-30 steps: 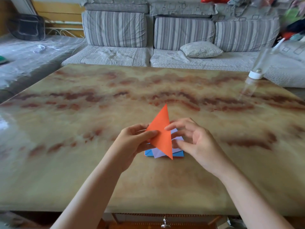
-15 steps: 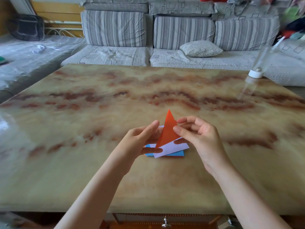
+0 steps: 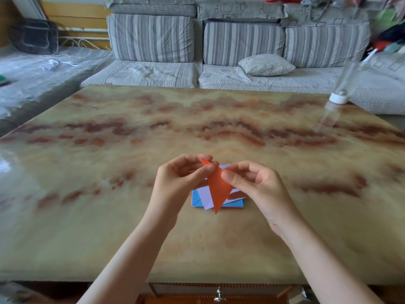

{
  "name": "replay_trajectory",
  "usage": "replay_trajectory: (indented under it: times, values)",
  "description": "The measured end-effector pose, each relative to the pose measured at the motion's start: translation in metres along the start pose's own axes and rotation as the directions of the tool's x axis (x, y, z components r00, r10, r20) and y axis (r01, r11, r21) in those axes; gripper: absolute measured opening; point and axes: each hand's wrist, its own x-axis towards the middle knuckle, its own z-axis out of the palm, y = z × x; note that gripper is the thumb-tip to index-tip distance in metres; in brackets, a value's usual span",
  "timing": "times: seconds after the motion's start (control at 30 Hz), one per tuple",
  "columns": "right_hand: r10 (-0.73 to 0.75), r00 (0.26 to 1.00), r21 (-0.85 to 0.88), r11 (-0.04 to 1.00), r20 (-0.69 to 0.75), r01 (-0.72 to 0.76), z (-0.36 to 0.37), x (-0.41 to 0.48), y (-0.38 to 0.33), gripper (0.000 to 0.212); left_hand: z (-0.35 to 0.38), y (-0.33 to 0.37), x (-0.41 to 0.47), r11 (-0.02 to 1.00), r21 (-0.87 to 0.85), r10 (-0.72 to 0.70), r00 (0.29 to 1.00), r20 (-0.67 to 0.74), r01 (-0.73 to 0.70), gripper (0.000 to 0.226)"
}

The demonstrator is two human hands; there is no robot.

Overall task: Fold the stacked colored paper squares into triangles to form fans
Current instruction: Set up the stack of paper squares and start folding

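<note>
I pinch the orange triangle [image 3: 218, 187] with left hand [image 3: 177, 183] and right hand [image 3: 256, 185], above the paper stack [image 3: 202, 199] near the surface's [image 3: 87, 227] front edge. One sheet is folded; the stack remains unfolded.

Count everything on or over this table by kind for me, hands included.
Hands: 2, the left hand and the right hand
Orange paper triangle: 1
Paper stack: 1
Clear bottle: 1
Total: 5

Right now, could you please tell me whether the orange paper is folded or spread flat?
Folded: the orange paper shows as a narrow pointed triangle, pinched by the left hand and right hand above the paper stack.
</note>
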Motion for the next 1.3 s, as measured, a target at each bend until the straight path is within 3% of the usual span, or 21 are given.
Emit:
replay_trajectory:
  times: [0.17, 0.23, 0.37, 0.57, 0.73, 0.83, 1.03, 1.2, 1.3]
  values:
    - [0.061, 0.998, 0.069, 0.996, 0.003, -0.061, 0.003, 0.0, 0.001, 0.016, 0.004, -0.002, -0.003, 0.999, -0.05, 0.019, 1.0, -0.014, -0.02, 0.01]
    - [0.052, 0.998, 0.098, 0.994, -0.021, -0.049, 0.003, -0.001, -0.001, 0.025, 0.005, -0.002, -0.003, 0.999, -0.05, 0.019, 1.0, -0.018, -0.02, 0.01]
    - [0.044, 0.998, 0.083, 0.996, -0.033, -0.041, 0.002, -0.001, -0.004, 0.032, 0.005, -0.003, -0.003, 1.0, -0.019, 0.017, 0.999, -0.045, -0.018, 0.009]
    - [0.013, 0.999, 0.033, 0.999, -0.051, -0.012, 0.001, -0.001, -0.003, 0.024, 0.004, -0.002, -0.003, 1.0, 0.011, 0.005, 0.999, -0.041, -0.004, 0.01]
    - [-0.012, 0.999, -0.057, 0.998, -0.031, 0.011, -0.001, -0.001, -0.002, 0.003, 0.002, 0.0, -0.002, 0.976, 0.211, 0.063, 0.998, -0.016, -0.058, 0.003]
    - [-0.032, 0.999, -0.084, 0.996, -0.005, 0.031, 0.0, -0.001, -0.002, 0.002, 0.0, -0.003, -0.002, 0.93, 0.348, 0.124, 0.992, 0.007, -0.119, 0.008]
    - [-0.021, 0.994, -0.054, 0.998, -0.103, 0.016, -0.003, 0.003, 0.004, 0.01, 0.001, -0.007, -0.002, 0.926, 0.356, 0.15, 0.987, -0.05, -0.123, 0.006]
    - [-0.027, 0.996, -0.136, 0.991, -0.088, 0.015, -0.007, 0.005, 0.007, 0.008, 0.0, -0.009, 0.0, 0.89, 0.446, 0.101, 0.995, 0.0, -0.091, 0.008]
    - [-0.014, 0.999, -0.155, 0.988, -0.031, 0.009, -0.006, 0.003, 0.007, 0.009, -0.001, -0.009, 0.001, 0.836, 0.528, 0.117, 0.989, 0.093, -0.148, 0.004]
